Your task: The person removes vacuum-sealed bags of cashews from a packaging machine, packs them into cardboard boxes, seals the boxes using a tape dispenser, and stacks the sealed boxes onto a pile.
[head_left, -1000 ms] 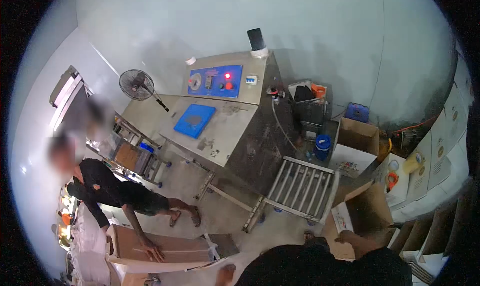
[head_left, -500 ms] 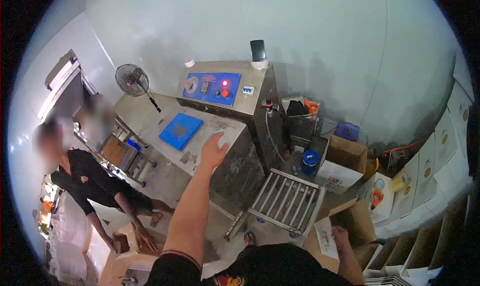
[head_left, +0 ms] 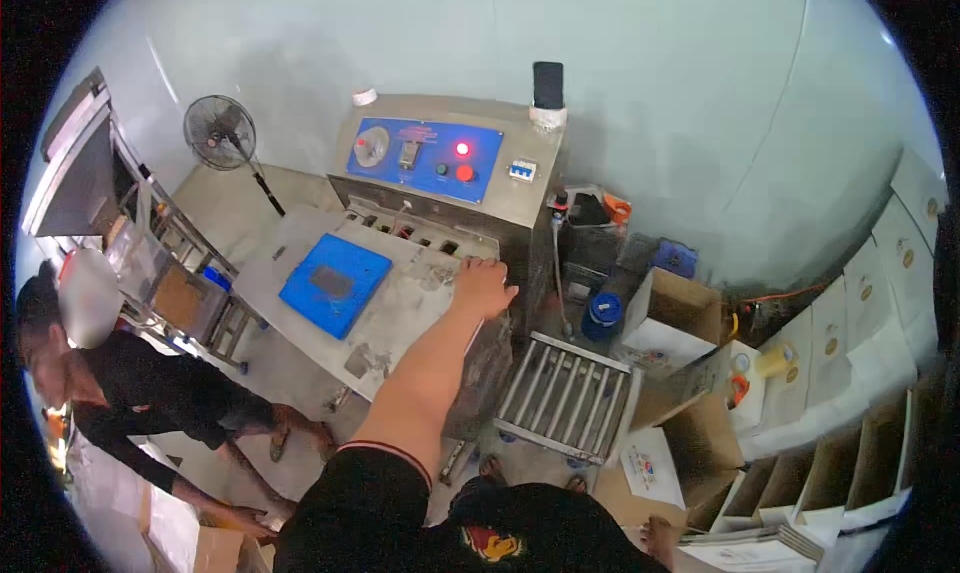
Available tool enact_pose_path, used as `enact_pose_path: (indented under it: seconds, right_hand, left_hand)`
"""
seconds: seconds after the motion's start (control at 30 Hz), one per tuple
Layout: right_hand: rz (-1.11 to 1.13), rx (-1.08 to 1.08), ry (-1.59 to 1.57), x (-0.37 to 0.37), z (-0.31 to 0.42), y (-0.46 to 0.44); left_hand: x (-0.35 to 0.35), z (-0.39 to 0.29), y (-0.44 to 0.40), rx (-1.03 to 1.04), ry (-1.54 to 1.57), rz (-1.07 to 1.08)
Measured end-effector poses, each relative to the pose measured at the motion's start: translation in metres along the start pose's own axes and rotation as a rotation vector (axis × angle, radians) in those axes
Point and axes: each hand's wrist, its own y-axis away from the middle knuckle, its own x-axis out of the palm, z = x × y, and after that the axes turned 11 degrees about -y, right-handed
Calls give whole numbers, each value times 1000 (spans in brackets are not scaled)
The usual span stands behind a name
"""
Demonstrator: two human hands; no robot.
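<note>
My left hand (head_left: 485, 289) reaches forward, its fingers curled over the right edge of the metal top plate (head_left: 400, 273) of a steel machine. A gap with several dark slots shows between this plate and the control console (head_left: 425, 158). On the plate lies a blue flat pad (head_left: 335, 285). Low at the right, my right hand (head_left: 660, 540) is closed at the lower edge of an open carton (head_left: 705, 438), its fingers partly hidden.
A roller stand (head_left: 570, 398) is beside the machine. Another open carton (head_left: 665, 323), a blue bucket (head_left: 603, 313) and folded cartons (head_left: 850, 473) stand at the right. A co-worker (head_left: 165, 383) bends over a box (head_left: 218, 551) at the lower left. A fan (head_left: 220, 133) stands behind.
My left hand has come down onto the plate's edge, and the slotted gap behind the plate now shows. My right hand appears lower beside the carton. The co-worker bends lower.
</note>
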Motion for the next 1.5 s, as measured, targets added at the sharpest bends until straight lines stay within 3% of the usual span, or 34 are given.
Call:
enact_pose_path:
  seconds: [0.03,0.1,0.13,0.2,0.23,0.33,0.5,0.57,0.63,0.7,0.77,0.83,0.87,1.03,1.07,1.13,1.2,1.27,1.4,1.5]
  right_hand:
    - [-88,-89,114,32,5,21]
    - [-7,-191,-102,53,-10,32]
    - [142,-418,240,60,-3,36]
    - [214,-418,431,83,18,44]
    - [123,-210,274,88,23,43]
    - [310,-206,22,37,17,-5]
    - [434,-101,-57,-58,17,-70]
    - [600,87,-262,-79,35,-88]
    - [855,429,-660,-88,51,-97]
    - [632,-221,343,-87,70,-104]
    - [360,-383,582,-57,103,-100]
    - [118,-53,82,0,132,-77]
    - [109,-43,66,30,152,-76]
    - [492,-276,480,208,228,-72]
    - [459,-452,527,242,214,-114]
    - [754,-351,612,341,260,-69]
    - [694,-171,323,426,262,-34]
    - [838,-198,377,498,262,-25]
    - [922,-47,359,636,271,-7]
    - [864,-65,366,706,272,23]
  left_hand:
    - [5,-4,6,2,-23,-29]
    - [6,-4,13,1,-37,-72]
    - [9,-4,17,-4,-44,-90]
    - [15,-4,23,-18,-27,-43]
    - [13,-4,24,-31,-22,-34]
    - [7,-8,44,-59,27,-81]
    - [13,-9,67,-74,36,-154]
    - [13,-9,78,-106,42,-146]
    - [8,-11,93,-119,69,-161]
    - [8,-10,103,-142,91,-151]
    - [10,-10,113,-150,98,-166]
    - [12,-7,122,-142,84,-199]
    - [13,-6,127,-147,82,-182]
    - [5,-4,154,-149,63,-105]
    - [4,-3,159,-140,74,-117]
    - [5,0,157,-124,97,-126]
    - [4,2,168,-110,84,-91]
    - [2,4,173,-110,81,-58]
    - [2,12,173,-99,113,-26]
    - [3,20,183,-62,167,-44]
